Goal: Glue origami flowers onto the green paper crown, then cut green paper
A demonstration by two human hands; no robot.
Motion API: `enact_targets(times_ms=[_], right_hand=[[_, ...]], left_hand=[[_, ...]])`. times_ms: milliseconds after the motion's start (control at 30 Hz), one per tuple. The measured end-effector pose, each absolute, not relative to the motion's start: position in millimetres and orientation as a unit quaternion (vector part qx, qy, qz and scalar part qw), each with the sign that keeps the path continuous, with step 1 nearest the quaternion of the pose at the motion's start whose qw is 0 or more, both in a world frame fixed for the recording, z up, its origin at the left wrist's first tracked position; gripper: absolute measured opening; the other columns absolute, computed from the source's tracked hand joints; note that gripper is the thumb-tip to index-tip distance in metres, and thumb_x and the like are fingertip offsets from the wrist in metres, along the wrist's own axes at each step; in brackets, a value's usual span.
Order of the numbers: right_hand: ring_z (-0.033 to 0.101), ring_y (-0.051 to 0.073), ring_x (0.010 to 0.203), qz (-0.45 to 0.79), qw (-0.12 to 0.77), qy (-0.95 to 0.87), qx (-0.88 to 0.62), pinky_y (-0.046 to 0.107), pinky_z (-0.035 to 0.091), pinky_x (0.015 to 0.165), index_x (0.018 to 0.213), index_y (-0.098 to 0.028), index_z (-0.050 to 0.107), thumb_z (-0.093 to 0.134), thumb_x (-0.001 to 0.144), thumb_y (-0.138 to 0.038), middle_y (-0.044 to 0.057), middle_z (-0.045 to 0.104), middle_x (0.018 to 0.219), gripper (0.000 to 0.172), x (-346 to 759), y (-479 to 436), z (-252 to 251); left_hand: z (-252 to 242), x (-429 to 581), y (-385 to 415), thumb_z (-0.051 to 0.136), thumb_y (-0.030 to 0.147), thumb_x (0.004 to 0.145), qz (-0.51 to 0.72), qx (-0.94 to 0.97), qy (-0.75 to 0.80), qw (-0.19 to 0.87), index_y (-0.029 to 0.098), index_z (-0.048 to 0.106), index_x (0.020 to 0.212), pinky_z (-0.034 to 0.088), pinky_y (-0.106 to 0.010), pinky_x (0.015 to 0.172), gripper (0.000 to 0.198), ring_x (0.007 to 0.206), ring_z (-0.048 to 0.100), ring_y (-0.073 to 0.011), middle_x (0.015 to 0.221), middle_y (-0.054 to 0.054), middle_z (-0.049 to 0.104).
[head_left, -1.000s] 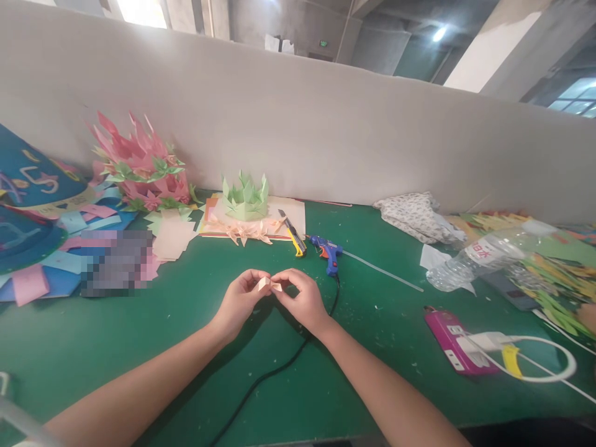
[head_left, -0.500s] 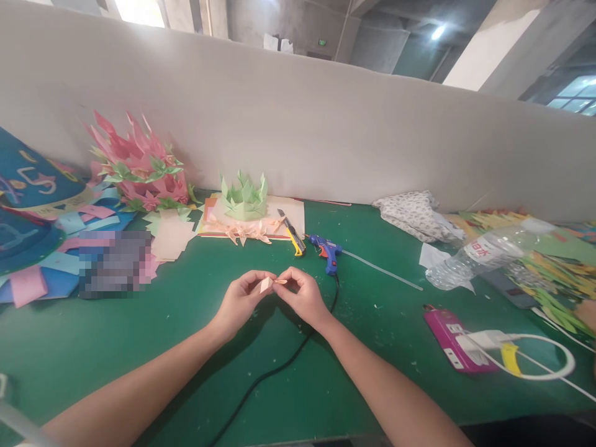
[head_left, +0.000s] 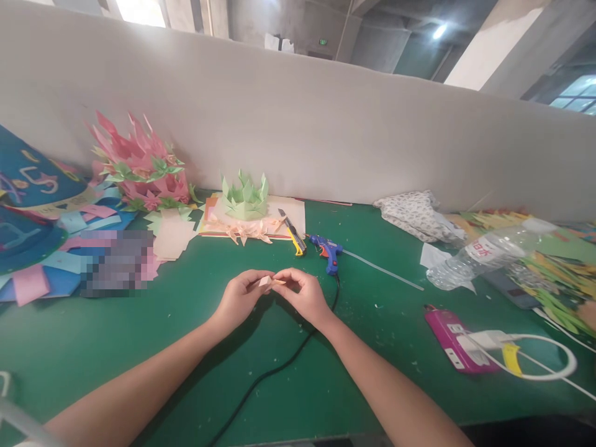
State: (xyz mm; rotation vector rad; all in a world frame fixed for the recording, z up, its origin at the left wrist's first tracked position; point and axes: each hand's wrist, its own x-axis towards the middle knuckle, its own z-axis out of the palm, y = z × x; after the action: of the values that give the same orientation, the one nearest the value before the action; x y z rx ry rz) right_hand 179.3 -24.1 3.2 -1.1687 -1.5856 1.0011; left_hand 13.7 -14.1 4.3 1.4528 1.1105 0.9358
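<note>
Above the middle of the green table, my left hand (head_left: 241, 299) and my right hand (head_left: 305, 296) meet fingertip to fingertip. Both are closed in a pinch on a small folded piece of peach paper (head_left: 265, 281). Part of the paper hides behind my fingers. Beyond my hands lie a yellow and black utility knife (head_left: 294, 234) and a blue glue gun (head_left: 328, 251) with a clear glue stick in its back. Peach folded paper flowers (head_left: 246, 231) rest on a stack of paper, in front of a green paper crown (head_left: 244, 197).
Pink paper crowns (head_left: 144, 164) and blue hats (head_left: 35, 174) stand at the left, among paper scraps. At the right are a plastic bottle (head_left: 484, 251), a purple power strip (head_left: 454, 341) and a floral cloth (head_left: 414, 213). The glue gun's black cord (head_left: 284, 366) runs under my right hand.
The piece of paper has turned slightly between my fingertips, and my right fingers have shifted a little on it. The things on the table stay where they were.
</note>
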Motion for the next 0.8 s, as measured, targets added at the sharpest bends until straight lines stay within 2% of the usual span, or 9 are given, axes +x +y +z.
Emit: enact_targets(times_ms=[133, 300, 600, 800], right_hand=[[0.060, 0.015, 0.064, 0.418, 0.451, -0.623, -0.483, 0.026, 0.048, 0.062, 0.073, -0.018, 0.063, 0.062, 0.076, -0.036, 0.002, 0.065, 0.070, 0.018, 180.4, -23.8, 2.3], [0.053, 0.012, 0.054, 0.443, 0.459, -0.585, -0.501, 0.024, 0.045, 0.056, 0.065, -0.017, 0.058, 0.060, 0.076, -0.037, -0.001, 0.058, 0.058, 0.022, 180.0, -22.2, 3.9], [0.052, 0.011, 0.054, 0.496, 0.479, -0.552, -0.469, 0.025, 0.046, 0.055, 0.069, -0.018, 0.057, 0.058, 0.077, -0.044, -0.001, 0.057, 0.060, 0.027, 176.0, -19.5, 0.5], [0.055, 0.012, 0.059, 0.529, 0.456, -0.541, -0.469, 0.026, 0.046, 0.059, 0.079, -0.017, 0.061, 0.060, 0.076, -0.042, 0.002, 0.063, 0.071, 0.025, 178.7, -19.8, 2.5]], left_hand=[[6.2, 13.9, -16.4, 0.054, 0.043, 0.078, 0.390, 0.653, 0.450, 0.467, 0.016, 0.068, 0.093, 0.048, -0.030, 0.071, 0.033, 0.075, 0.060, -0.0177, 0.089, -0.008, 0.064], [6.4, 15.5, -17.5, 0.057, 0.045, 0.076, 0.393, 0.617, 0.449, 0.513, 0.015, 0.067, 0.091, 0.049, -0.031, 0.073, 0.035, 0.077, 0.061, -0.0190, 0.091, -0.010, 0.066], [6.4, 18.3, -17.9, 0.057, 0.047, 0.075, 0.384, 0.578, 0.436, 0.573, 0.014, 0.065, 0.095, 0.048, -0.031, 0.076, 0.040, 0.083, 0.061, -0.0202, 0.089, -0.010, 0.068], [5.2, 16.9, -15.5, 0.057, 0.046, 0.075, 0.393, 0.585, 0.461, 0.539, 0.015, 0.062, 0.093, 0.046, -0.025, 0.067, 0.036, 0.075, 0.060, -0.0162, 0.086, -0.007, 0.066]])
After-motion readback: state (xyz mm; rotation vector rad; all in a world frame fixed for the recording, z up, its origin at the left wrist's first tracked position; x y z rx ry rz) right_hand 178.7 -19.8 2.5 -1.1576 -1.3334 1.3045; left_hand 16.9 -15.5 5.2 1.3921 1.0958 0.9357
